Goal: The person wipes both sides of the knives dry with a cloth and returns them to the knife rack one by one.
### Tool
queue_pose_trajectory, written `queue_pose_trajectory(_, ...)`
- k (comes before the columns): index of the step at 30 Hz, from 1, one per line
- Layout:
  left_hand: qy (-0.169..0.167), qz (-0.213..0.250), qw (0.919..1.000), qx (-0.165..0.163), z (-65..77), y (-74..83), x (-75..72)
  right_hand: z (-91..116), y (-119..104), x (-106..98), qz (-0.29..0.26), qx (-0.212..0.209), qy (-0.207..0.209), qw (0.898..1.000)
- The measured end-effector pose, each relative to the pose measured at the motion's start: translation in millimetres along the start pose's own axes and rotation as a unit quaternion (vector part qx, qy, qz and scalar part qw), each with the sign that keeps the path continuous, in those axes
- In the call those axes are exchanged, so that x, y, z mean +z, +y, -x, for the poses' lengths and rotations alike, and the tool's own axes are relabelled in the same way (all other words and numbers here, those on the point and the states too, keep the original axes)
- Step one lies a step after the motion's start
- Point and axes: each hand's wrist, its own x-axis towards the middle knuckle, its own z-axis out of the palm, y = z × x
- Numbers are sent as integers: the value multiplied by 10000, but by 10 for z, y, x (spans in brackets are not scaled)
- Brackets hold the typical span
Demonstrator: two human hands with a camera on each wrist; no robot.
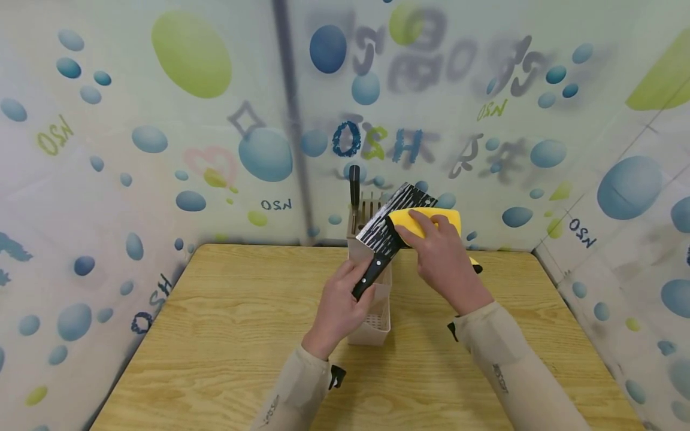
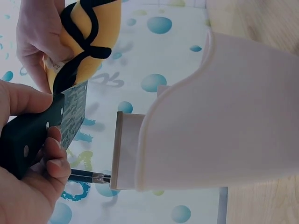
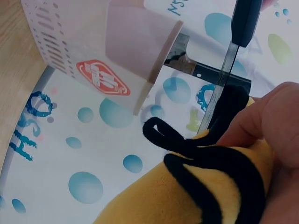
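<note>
My left hand (image 1: 339, 305) grips the black riveted handle (image 2: 32, 135) of a cleaver, whose wide blade (image 1: 383, 227) slants up to the right with a dark streaked surface. My right hand (image 1: 442, 263) holds a yellow cloth (image 1: 450, 220) with black trim (image 3: 210, 158) against the blade near its handle end. Below and behind the cleaver stands a pale knife holder (image 1: 369, 338), with slots on top and a perforated lower section. Another knife with a black handle (image 1: 354, 185) sits upright in its left part. The cloth covers part of the blade.
The holder stands on a wood-grain table (image 1: 242, 335), close to its back edge. Behind it rises a white wall covering (image 1: 259, 90) printed with blue and green spots, which continues along both sides. A red label (image 3: 103, 77) marks the holder's side.
</note>
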Motion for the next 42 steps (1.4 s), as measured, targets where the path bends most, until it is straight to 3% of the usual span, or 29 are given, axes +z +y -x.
queue_pose_trajectory(22,14,-120,9995,278,28,-6,-9,-92,243,70,-67,539,-305,9981)
queue_pose_trajectory(32,-102,-168,9997,115,23,21,-40,-66,288,68,-571,899,298,9939)
queue_pose_trajectory(42,-15,-177,9997,196,15,42,-67,4,366,24,-585,1150,850,9880)
